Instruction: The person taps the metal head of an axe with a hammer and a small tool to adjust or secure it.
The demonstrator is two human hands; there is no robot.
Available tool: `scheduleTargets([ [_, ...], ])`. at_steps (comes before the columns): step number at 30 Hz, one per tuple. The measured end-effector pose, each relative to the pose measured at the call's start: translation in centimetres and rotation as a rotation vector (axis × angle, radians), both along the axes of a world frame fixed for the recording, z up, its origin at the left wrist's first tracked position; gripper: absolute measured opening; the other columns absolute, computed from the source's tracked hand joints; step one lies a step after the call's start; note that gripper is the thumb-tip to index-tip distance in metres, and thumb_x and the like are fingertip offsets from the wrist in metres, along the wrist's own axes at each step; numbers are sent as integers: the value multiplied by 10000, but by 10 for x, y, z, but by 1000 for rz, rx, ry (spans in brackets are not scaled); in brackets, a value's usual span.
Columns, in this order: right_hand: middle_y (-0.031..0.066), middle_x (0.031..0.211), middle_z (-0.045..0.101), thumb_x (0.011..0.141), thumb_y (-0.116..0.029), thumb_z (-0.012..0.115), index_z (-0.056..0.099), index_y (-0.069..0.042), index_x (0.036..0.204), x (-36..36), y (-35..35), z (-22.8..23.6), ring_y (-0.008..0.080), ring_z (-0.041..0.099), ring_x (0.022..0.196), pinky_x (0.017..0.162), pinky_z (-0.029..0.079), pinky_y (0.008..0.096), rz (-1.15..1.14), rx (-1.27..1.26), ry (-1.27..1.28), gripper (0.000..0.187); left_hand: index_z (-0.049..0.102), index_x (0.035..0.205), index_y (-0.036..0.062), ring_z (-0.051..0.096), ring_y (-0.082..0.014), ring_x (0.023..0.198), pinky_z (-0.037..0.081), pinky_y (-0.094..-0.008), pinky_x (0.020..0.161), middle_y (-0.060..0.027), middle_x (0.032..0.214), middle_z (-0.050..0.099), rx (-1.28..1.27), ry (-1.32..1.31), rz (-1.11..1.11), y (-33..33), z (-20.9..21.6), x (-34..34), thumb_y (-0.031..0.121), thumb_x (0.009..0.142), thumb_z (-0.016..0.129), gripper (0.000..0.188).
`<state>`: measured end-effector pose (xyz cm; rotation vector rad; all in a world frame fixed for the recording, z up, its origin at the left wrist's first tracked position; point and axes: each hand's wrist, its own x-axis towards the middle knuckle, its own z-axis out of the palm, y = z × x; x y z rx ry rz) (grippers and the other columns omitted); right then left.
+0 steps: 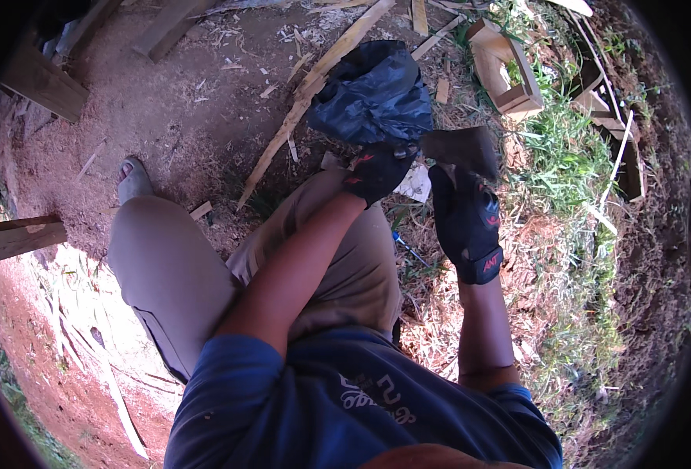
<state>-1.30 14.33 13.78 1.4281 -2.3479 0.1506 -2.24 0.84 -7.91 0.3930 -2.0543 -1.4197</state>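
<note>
Both my hands wear black work gloves with red marks. My right hand (468, 223) grips a dark, flat, blade-like piece (462, 150) from below, its broad face tilted up. What the piece is, I cannot make out. Just left of it, my left hand (382, 170) is closed near the piece's left end. Whatever sits in those fingers is too small and dark to name. Beyond my left hand, a crumpled black plastic bag (373, 94) lies on the ground. A scrap of white paper (416, 184) lies between and below the hands.
A long rough wood strip (306, 98) runs left of the bag. An open wooden box frame (509, 70) stands at the far right amid grass. Timber posts (44, 82) rise at the far left. Wood shavings litter the soil, and a thin blue item (408, 246) lies by my knee.
</note>
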Motion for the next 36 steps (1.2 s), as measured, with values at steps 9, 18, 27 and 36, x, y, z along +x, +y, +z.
scheduleTargets([
  [9, 168, 912, 738, 1066, -168, 608, 696, -22, 1247, 23, -3, 48, 318, 736, 783, 653, 554, 441, -102, -175, -197, 250, 716, 850, 36, 697, -457, 807, 518, -562, 725, -240, 829, 717, 22, 42, 13, 2, 21, 6, 368, 1011, 589, 390],
  [18, 145, 962, 728, 1051, -127, 599, 681, -56, 1295, 18, -21, 56, 333, 717, 835, 743, 558, 446, -9, -167, -207, 267, 721, 826, 48, 689, -458, 793, 525, -571, 730, -245, 794, 705, -89, -32, -24, 8, 5, -2, 385, 1012, 592, 406],
  [27, 141, 987, 704, 1066, -118, 592, 647, -22, 1319, 24, 2, 54, 194, 697, 811, 646, 527, 338, -369, -430, -747, 277, 723, 858, 72, 691, -445, 796, 520, -565, 727, -222, 810, 708, -68, -18, -11, 20, -1, -1, 390, 1021, 565, 391],
  [36, 142, 919, 709, 1111, -192, 553, 617, -2, 1328, 3, 19, 46, 221, 717, 804, 639, 551, 353, -386, -536, -956, 295, 736, 949, 72, 698, -444, 854, 539, -549, 776, -219, 899, 728, -118, -45, -57, 16, -3, -1, 339, 947, 648, 281],
])
